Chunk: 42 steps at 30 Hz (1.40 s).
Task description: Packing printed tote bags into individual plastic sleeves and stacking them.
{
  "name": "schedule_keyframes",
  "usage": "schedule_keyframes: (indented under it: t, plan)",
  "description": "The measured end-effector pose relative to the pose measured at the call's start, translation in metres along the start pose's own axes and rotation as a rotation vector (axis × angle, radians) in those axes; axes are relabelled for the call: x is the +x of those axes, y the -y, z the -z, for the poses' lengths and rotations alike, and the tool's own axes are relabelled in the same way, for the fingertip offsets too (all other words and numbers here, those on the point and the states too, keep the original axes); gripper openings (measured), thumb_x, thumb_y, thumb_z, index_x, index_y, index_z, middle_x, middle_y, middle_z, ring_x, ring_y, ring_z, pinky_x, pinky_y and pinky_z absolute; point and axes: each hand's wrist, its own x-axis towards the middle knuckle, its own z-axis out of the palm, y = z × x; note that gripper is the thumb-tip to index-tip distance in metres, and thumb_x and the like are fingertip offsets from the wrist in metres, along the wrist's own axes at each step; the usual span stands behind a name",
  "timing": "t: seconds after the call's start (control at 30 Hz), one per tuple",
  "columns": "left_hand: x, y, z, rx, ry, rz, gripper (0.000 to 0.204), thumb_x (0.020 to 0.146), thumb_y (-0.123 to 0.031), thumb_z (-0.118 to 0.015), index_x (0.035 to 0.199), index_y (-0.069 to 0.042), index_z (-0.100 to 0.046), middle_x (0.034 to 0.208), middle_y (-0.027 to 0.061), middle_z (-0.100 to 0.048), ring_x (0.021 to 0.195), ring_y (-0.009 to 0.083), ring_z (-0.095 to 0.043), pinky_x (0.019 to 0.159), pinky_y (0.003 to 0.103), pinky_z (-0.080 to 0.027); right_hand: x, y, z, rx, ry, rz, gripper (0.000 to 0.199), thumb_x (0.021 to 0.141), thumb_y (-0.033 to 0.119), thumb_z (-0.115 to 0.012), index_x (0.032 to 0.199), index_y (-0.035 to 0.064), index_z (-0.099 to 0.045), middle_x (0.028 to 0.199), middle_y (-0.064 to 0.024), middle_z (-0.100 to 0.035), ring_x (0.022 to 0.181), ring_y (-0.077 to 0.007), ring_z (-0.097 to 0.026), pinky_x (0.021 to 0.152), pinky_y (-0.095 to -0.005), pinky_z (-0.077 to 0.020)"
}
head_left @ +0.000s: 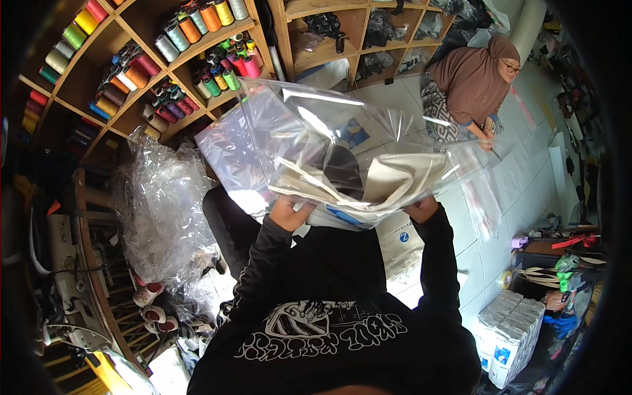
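While both hands (290,213) grip its sides, folded cream fabric (407,176) between them, clear plastic (313,120) over it.

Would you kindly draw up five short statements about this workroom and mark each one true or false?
1. The left hand and the right hand hold opposite sides of the cream cloth. True.
2. The plastic near the cloth is solid black. False: the plastic is clear.
3. The thread spools stand on the floor. False: the spools stand in a wooden shelf.
4. Another person, dressed partly in brown, is at the upper right. True.
5. The wearer's sleeves are white. False: the sleeves are dark.
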Motion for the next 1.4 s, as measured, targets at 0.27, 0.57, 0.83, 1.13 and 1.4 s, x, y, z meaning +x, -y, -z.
schedule_keyframes:
  t: [0.27, 0.57, 0.83, 1.13, 1.4]
  plan:
    - [0.012, 0.024, -0.004, 0.126, 0.084, 0.148, 0.018, 0.085, -0.011, -0.059, 0.099, -0.001, -0.06, 0.082, 0.0092, -0.061, 0.076, 0.0151, -0.057, 0.069, 0.028, -0.044, 0.007, 0.015, 0.005, -0.26, 0.118, -0.369, 0.035, 0.082, 0.014, -0.063, 0.113, 0.0009, -0.054, 0.107, -0.0053, -0.06, 0.099, -0.0134, -0.054, 0.087, -0.0277, -0.0406]
    - [0.009, 0.056, -0.003, 0.065, 0.21, 0.21, 0.023, 0.092, -0.012, -0.048, 0.109, 0.002, -0.055, 0.091, 0.0092, -0.062, 0.084, 0.0122, -0.055, 0.077, 0.026, -0.044, -0.001, -0.029, 0.012, -0.156, 0.109, -0.256, 0.028, 0.084, 0.018, -0.061, 0.106, 0.0014, -0.059, 0.099, -0.003, -0.063, 0.09, -0.0119, -0.056, 0.079, -0.0275, -0.043]
    - [-0.001, 0.095, -0.003, -0.504, 0.124, 0.366, 0.036, 0.091, -0.006, -0.048, 0.127, -0.001, -0.044, 0.12, 0.0095, -0.055, 0.111, 0.0163, -0.05, 0.093, 0.027, -0.039, -0.002, -0.049, 0.013, 0.047, 0.034, -0.303, 0.03, 0.087, 0.02, -0.058, 0.112, 0.0028, -0.056, 0.103, -0.003, -0.061, 0.095, -0.013, -0.055, 0.085, -0.029, -0.0416]
    - [0.007, 0.13, -0.013, -0.288, 0.047, 0.284, 0.049, 0.079, 0.013, -0.052, 0.124, -0.004, -0.045, 0.117, 0.0107, -0.055, 0.102, 0.0188, -0.057, 0.092, 0.031, -0.045, -0.014, -0.076, 0.027, 0.075, -0.04, -0.458, 0.023, 0.088, 0.018, -0.057, 0.106, 0.0035, -0.059, 0.095, -0.0018, -0.061, 0.088, -0.0099, -0.056, 0.079, -0.0257, -0.0432]
    - [0.013, 0.118, -0.038, -0.558, 0.122, 0.367, 0.059, 0.068, 0.003, -0.071, 0.12, -0.006, -0.046, 0.106, 0.0038, -0.056, 0.088, 0.0101, -0.055, 0.078, 0.022, -0.044, -0.026, -0.101, 0.002, 0.717, -0.02, -0.216, 0.034, 0.088, 0.016, -0.055, 0.119, 0.0057, -0.048, 0.109, -0.008, -0.058, 0.102, -0.0218, -0.056, 0.087, -0.0369, -0.0449]
